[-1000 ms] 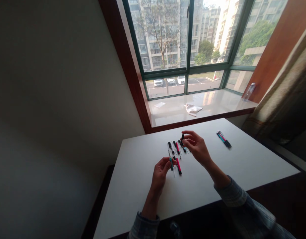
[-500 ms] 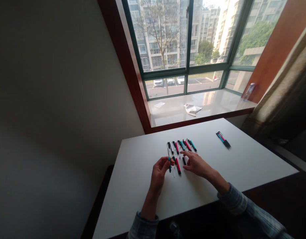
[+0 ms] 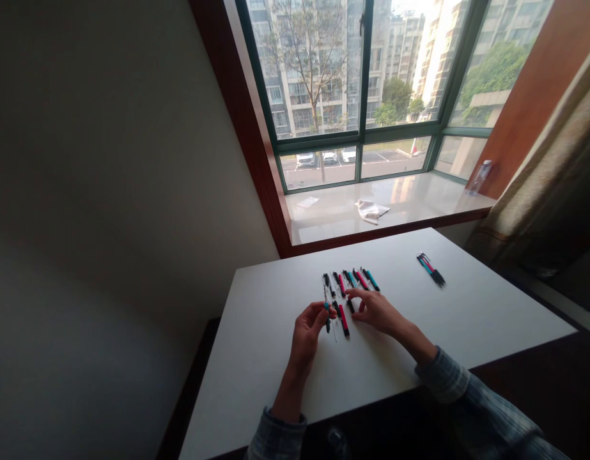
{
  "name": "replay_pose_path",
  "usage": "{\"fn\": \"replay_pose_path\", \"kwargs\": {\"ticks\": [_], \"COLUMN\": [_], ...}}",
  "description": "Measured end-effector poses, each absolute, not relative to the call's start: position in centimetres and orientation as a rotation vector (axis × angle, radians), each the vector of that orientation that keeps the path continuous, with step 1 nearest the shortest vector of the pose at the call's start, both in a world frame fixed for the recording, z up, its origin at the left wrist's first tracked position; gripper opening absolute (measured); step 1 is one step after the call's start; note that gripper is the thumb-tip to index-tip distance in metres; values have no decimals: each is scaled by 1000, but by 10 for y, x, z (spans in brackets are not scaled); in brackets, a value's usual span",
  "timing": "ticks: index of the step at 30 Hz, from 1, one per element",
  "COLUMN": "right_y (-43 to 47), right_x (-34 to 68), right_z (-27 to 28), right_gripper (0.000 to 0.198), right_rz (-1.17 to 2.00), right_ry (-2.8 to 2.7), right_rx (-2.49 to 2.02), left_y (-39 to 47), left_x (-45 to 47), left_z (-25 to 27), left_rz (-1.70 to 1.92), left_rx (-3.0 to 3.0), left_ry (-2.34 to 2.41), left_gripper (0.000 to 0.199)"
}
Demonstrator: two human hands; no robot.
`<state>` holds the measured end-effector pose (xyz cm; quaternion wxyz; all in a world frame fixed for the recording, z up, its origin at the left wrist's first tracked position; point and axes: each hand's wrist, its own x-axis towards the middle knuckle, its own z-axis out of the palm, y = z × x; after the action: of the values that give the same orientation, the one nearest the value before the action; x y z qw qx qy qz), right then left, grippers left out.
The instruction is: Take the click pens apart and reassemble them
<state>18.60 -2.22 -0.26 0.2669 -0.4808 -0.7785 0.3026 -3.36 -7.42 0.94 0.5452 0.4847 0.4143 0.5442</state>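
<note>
Left hand (image 3: 308, 329) pinched a teal pen part (image 3: 326, 307), thin end up. Right hand (image 3: 378, 313) was low over the counter (image 3: 400, 358), fingers parted; a black piece (image 3: 351, 306) lay at its fingertips, contact unclear. Red barrel (image 3: 344, 321) lay between the hands, row of pen parts (image 3: 361, 280) just beyond, pens (image 3: 431, 269) farther right.

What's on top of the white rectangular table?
Black, pink and teal pen parts lie in loose rows; a bunch of slim pens lies off right. The left hand and right hand each hide part of the table; anything there can't be seen.
</note>
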Motion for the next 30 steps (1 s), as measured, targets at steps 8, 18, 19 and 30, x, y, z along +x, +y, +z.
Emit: {"fn": "replay_pose_path", "kwargs": {"ticks": [8,18,19,30], "right_y": [-32,-52,-52,-64], "right_x": [178,139,140,152], "right_z": [15,30,30,24], "right_gripper": [35,34,33,34], "right_rz": [879,1228,1225,1134], "right_ry": [-1783,-1448,-1399,-1361], "right_rx": [-1171,-957,-950,-1044], "left_y": [-73,-76,-75,-71], "left_x": [-33,-26,-25,-31], "left_z": [8,15,14,3], "left_rz": [1314,1251,1244,1383], "left_rx": [1129,1193,1209,1127], "left_ry": [1005,1011,1020,1115], "left_gripper": [30,30,30,32]}}
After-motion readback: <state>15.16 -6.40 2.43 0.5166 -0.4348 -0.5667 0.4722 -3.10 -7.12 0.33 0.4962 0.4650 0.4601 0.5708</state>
